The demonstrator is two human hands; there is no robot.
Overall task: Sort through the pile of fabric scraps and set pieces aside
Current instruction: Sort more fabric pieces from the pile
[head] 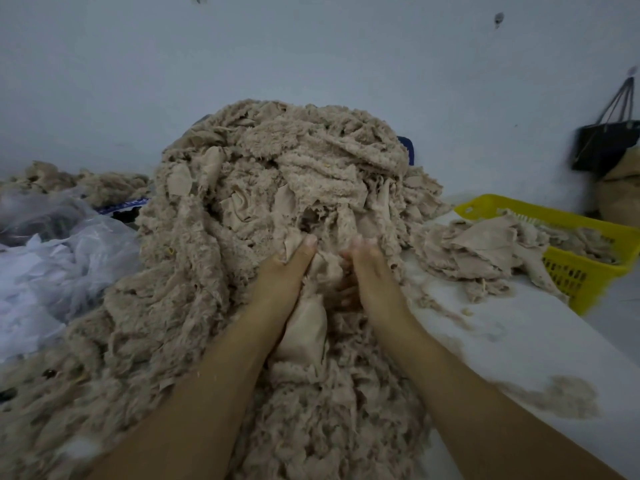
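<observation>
The left hand point(285, 271) is digging into the near slope of the pile of fabric scraps point(270, 188); its thumb is pressing down on the top edge of a smooth-backed scrap point(306, 327), which is trailing back from the thumb and lying between the two wrists; the other fingers are lying hidden under the cloth, so the hand is looking closed in a pinch on that piece. The right hand point(369, 271) is sitting just beside the left one, with the scrap between them; its fingertips are reaching forward into the fluffy beige cloth and are showing blurred, so I cannot tell whether it is gripping anything or only resting there. The pile is rising ahead of both hands and spilling down past the left forearm toward the person.

To the right of the right hand a smaller heap of scraps point(485, 251) is lying on the white table point(519, 341) and draping over the rim of a yellow basket point(575, 275); more scraps are lying inside the basket; beside the right forearm a patch of lint point(561, 396) is lying on the table. To the left of the left hand clear plastic bags point(52, 271) are bunching up; beyond them a low heap point(86, 181) is lying against the wall; well beyond the basket a black bag point(606, 143) is hanging on the wall.
</observation>
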